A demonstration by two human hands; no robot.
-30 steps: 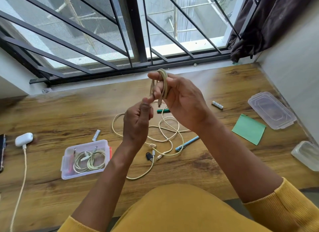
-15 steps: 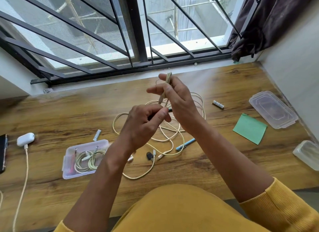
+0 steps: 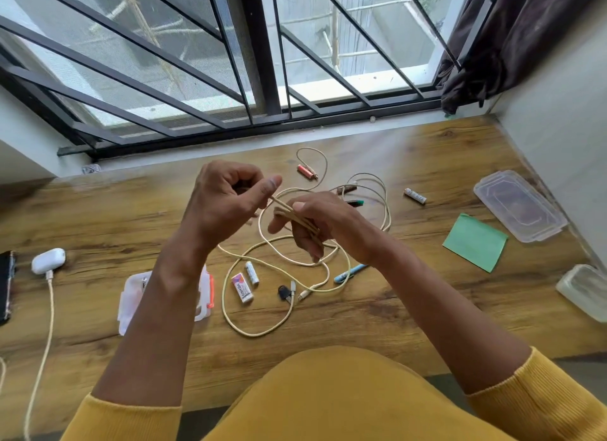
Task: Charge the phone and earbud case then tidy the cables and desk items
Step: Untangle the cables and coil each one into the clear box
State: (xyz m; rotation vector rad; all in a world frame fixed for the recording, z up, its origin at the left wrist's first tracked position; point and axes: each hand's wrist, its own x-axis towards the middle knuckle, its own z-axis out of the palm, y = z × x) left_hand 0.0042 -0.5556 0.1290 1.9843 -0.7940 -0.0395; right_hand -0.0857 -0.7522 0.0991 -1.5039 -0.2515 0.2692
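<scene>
A barred window [image 3: 230,63] fills the top of the frame, with a dark curtain [image 3: 512,40] bunched at the upper right and a pale wall down the right edge. Below it a wooden desk [image 3: 427,309] spans the rest of the view. Both forearms reach up from the bottom in yellow sleeves [image 3: 542,404]. The left hand [image 3: 226,197], centre, curls its fingers around one end of a folded tan cable [image 3: 295,217]; the right hand [image 3: 322,224] pinches the folded strands just beside it. A loose pale cable [image 3: 279,270] lies coiled on the desk under the hands. A clear lid [image 3: 519,204] sits at the right, and a clear box [image 3: 584,289] is cut off by the right edge. The left forearm hides most of a plastic box [image 3: 131,299] at lower left, so its contents cannot be seen. A green note [image 3: 473,240] lies right of centre. The white earbud case [image 3: 47,260] at the left has a cable [image 3: 42,342] plugged in; the phone [image 3: 6,286] is cut by the left edge. Small batteries [image 3: 415,196], a blue pen [image 3: 349,272] and an eraser [image 3: 242,287] lie scattered.
</scene>
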